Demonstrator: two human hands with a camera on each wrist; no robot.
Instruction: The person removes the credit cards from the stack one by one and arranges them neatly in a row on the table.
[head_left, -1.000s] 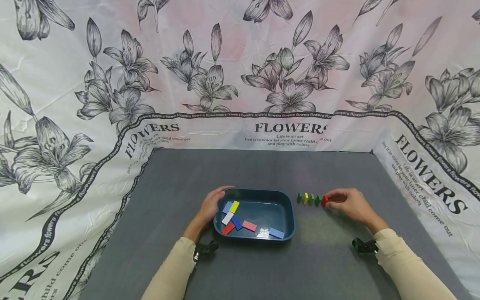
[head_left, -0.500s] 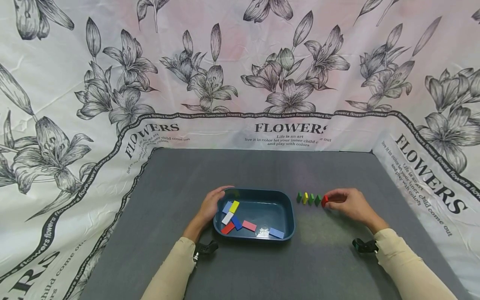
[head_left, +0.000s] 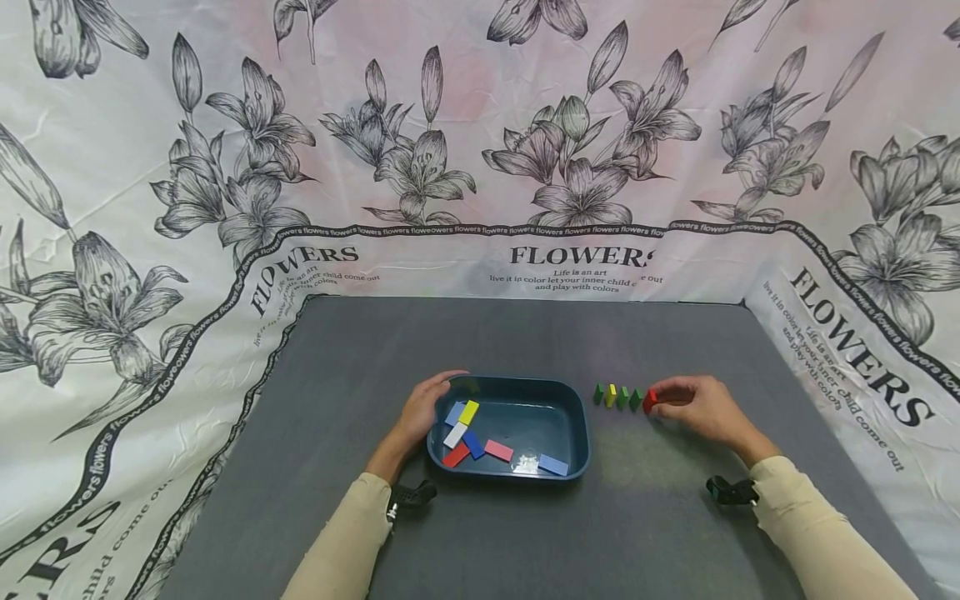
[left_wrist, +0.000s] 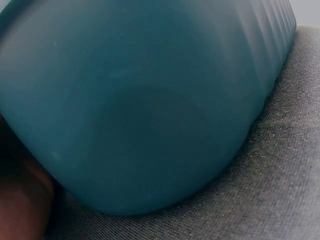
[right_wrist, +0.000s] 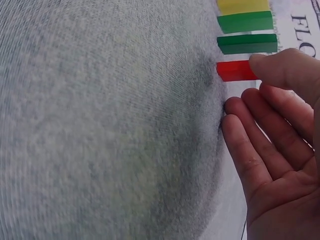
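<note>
My right hand [head_left: 701,408] pinches a red domino [head_left: 649,402] between thumb and forefinger. The domino stands upright on the grey table at the near right end of a row. In the right wrist view the thumb lies over part of the red domino [right_wrist: 232,71], while the other fingers sit below it. Left of it stand green dominoes [head_left: 636,400] and a yellow domino [head_left: 611,396], upright with small gaps. My left hand [head_left: 420,414] holds the left side of a dark blue tray [head_left: 517,381], fingers around its far corner. In the left wrist view the tray wall [left_wrist: 150,110] hides most of that hand.
Several loose dominoes lie flat in the tray, among them a yellow domino [head_left: 468,413], a pink domino [head_left: 498,451] and a light blue domino [head_left: 552,465]. A flower-printed cloth [head_left: 435,267] borders the grey table [head_left: 525,333] at the back and sides.
</note>
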